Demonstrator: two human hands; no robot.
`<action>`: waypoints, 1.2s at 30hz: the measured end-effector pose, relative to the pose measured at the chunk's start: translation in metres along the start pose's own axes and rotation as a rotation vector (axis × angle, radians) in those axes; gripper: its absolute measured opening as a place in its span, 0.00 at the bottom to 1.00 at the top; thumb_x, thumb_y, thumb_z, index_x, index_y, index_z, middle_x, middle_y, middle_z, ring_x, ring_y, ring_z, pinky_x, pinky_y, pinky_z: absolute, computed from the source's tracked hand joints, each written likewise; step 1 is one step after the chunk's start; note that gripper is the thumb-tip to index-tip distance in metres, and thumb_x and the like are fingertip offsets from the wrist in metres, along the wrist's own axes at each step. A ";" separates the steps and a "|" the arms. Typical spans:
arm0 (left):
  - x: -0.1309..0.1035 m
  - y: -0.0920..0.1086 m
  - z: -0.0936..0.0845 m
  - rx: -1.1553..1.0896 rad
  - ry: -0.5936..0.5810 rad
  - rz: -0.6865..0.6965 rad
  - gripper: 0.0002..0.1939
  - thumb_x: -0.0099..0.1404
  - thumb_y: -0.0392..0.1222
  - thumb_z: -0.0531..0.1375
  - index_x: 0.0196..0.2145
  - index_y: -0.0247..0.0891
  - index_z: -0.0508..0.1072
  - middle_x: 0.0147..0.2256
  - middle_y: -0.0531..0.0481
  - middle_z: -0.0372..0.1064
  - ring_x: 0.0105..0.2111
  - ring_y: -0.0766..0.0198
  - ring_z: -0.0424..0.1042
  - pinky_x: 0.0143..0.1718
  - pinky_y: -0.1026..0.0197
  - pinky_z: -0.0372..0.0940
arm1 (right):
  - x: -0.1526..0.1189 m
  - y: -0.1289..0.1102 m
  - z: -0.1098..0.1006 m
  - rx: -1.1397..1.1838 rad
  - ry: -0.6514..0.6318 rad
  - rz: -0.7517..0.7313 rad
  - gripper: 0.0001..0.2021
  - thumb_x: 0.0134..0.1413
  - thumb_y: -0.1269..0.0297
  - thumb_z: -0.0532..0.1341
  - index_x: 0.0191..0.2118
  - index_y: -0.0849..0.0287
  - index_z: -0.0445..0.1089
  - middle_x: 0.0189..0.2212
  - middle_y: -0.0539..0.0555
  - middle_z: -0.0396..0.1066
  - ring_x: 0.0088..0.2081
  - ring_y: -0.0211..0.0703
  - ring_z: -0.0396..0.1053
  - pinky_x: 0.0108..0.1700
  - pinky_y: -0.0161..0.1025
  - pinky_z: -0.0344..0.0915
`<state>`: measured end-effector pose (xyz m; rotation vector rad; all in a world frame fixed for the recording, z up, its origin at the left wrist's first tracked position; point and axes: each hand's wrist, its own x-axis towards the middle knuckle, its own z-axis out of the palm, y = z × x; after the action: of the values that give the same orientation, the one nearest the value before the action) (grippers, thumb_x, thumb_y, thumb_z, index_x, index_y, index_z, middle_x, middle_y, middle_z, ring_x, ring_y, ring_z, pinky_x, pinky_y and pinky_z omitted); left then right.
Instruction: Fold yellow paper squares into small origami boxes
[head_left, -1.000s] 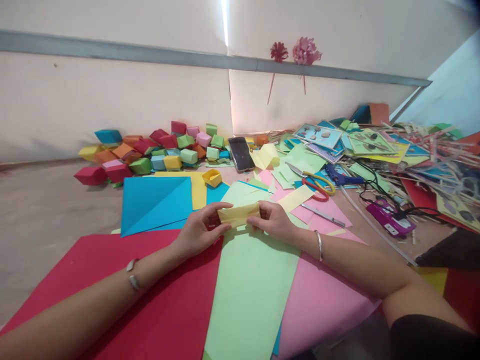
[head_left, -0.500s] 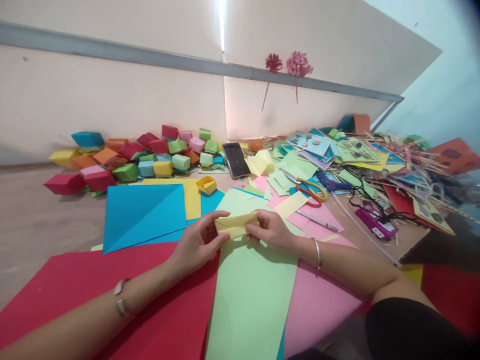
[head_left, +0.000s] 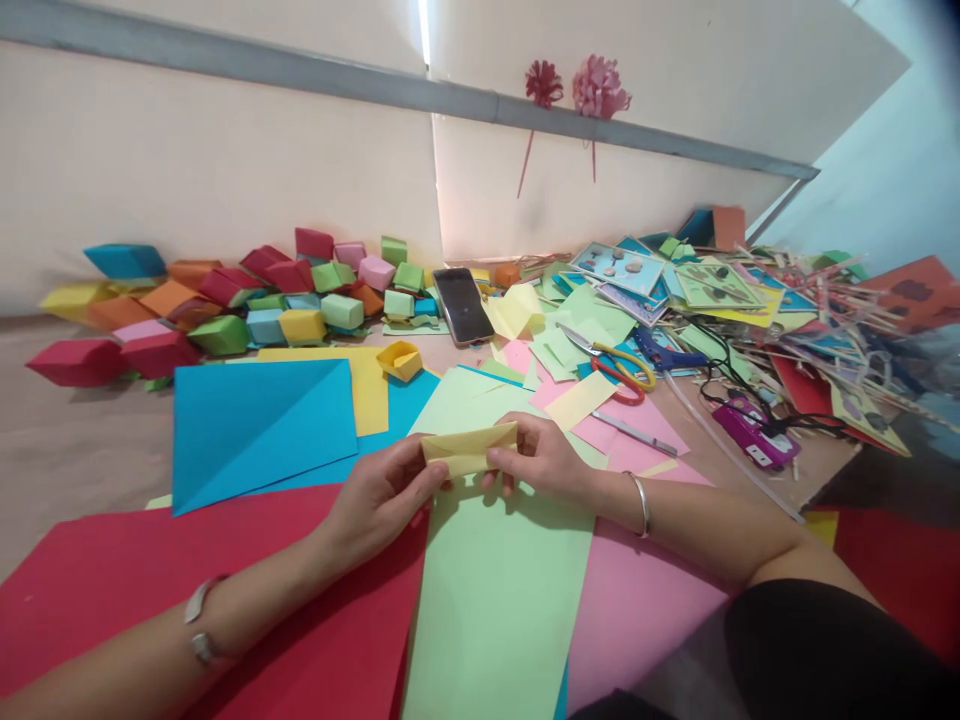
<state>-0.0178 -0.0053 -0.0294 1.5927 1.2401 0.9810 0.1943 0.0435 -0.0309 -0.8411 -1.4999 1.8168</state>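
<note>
A small folded piece of yellow paper (head_left: 466, 450) is stretched level between my two hands, just above a light green sheet (head_left: 502, 590). My left hand (head_left: 390, 490) pinches its left end, thumb in front and fingers behind. At the right end, my right hand (head_left: 536, 455) grips it the same way, the thumb on the near face. Creases slant across the folded paper. Beyond my left hand lie a large blue sheet (head_left: 262, 430) and a small open yellow paper box (head_left: 400, 361). Under my left forearm spreads a red sheet (head_left: 315, 620).
Several folded paper boxes (head_left: 262, 327) are heaped at the back left beside a phone (head_left: 463, 306). To the right lie scissors (head_left: 619, 372), a craft knife (head_left: 637, 434), a glue gun (head_left: 667, 352), a purple power strip (head_left: 754, 430) and piled cards (head_left: 619, 268). Pink sheets (head_left: 637, 620) lie below.
The left hand's fingers have closed in on the paper's left end, and the folded paper is held straighter. The camera view has shifted slightly.
</note>
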 end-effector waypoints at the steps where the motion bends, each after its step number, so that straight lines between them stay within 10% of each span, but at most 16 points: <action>1: -0.002 0.000 0.001 0.004 -0.012 0.001 0.11 0.64 0.49 0.58 0.33 0.37 0.72 0.24 0.53 0.70 0.20 0.68 0.66 0.20 0.67 0.62 | 0.000 0.000 0.001 0.010 -0.006 0.003 0.15 0.49 0.57 0.68 0.36 0.61 0.66 0.24 0.49 0.73 0.25 0.38 0.75 0.20 0.29 0.69; 18: -0.005 0.002 -0.005 -0.494 -0.065 -0.304 0.13 0.64 0.46 0.58 0.42 0.36 0.75 0.23 0.48 0.74 0.18 0.61 0.69 0.20 0.55 0.72 | 0.003 -0.002 -0.011 0.315 -0.102 0.207 0.10 0.44 0.68 0.66 0.35 0.67 0.77 0.23 0.56 0.78 0.24 0.40 0.77 0.24 0.28 0.70; 24: -0.006 -0.002 -0.012 0.195 0.065 0.307 0.13 0.64 0.46 0.59 0.44 0.44 0.78 0.48 0.42 0.73 0.47 0.52 0.73 0.45 0.53 0.70 | 0.003 -0.005 -0.012 0.356 -0.046 0.318 0.10 0.44 0.72 0.62 0.36 0.66 0.74 0.22 0.57 0.78 0.20 0.33 0.73 0.24 0.24 0.68; 29: -0.007 0.001 -0.015 0.648 0.213 0.645 0.06 0.63 0.40 0.62 0.38 0.45 0.79 0.37 0.46 0.78 0.37 0.57 0.75 0.39 0.58 0.69 | 0.001 -0.011 -0.009 0.285 -0.099 0.346 0.10 0.47 0.72 0.59 0.38 0.65 0.73 0.24 0.56 0.78 0.25 0.36 0.75 0.26 0.28 0.70; 36: -0.005 -0.001 -0.015 0.691 0.253 0.568 0.08 0.67 0.42 0.59 0.36 0.43 0.79 0.33 0.45 0.79 0.33 0.59 0.76 0.34 0.61 0.69 | -0.003 -0.011 -0.014 -0.693 0.019 -0.535 0.10 0.57 0.60 0.64 0.41 0.60 0.76 0.43 0.60 0.75 0.45 0.44 0.72 0.45 0.42 0.72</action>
<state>-0.0335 -0.0078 -0.0259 2.5169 1.4210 1.1989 0.2080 0.0512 -0.0223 -0.6536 -2.1291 0.8985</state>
